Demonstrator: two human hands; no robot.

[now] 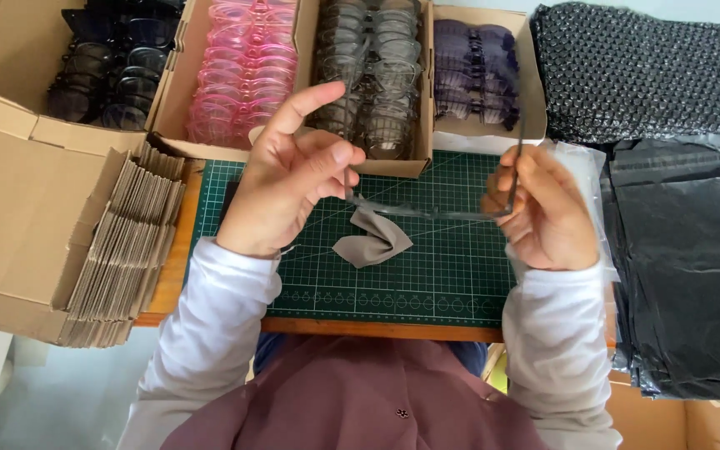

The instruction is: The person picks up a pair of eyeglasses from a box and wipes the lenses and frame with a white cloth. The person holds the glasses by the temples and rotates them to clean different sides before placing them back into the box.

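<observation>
Above the green cutting mat (427, 283), seen from the head camera, both hands hold one pair of clear grey-tinted glasses (427, 211) off the bench. The left hand (289, 179) pinches one end of the frame between thumb and fingers, its index finger raised free. The right hand (543, 208) is closed on the other end, where one temple arm stands upright. On the mat just under the glasses lies a crumpled grey cloth (372, 239), touched by neither hand.

As a judgement, this pair is out of its box and being handled or looked over; it is not yet wrapped or boxed, and the boxes behind remain nearly full.

Along the far edge of the mat stand four open cardboard boxes of stacked glasses: black frames (114, 62), pink frames (243, 67), clear smoky frames (372, 71) and purple-tinted frames (475, 71). Left of the mat, a stack of flat folded cardboard cartons (127, 250) leans against a larger brown box (18, 208). Right of the mat lie black bubble-wrap sheets (643, 71) and, nearer the person, a pile of black plastic mailer bags (685, 267). No labels are legible.
</observation>
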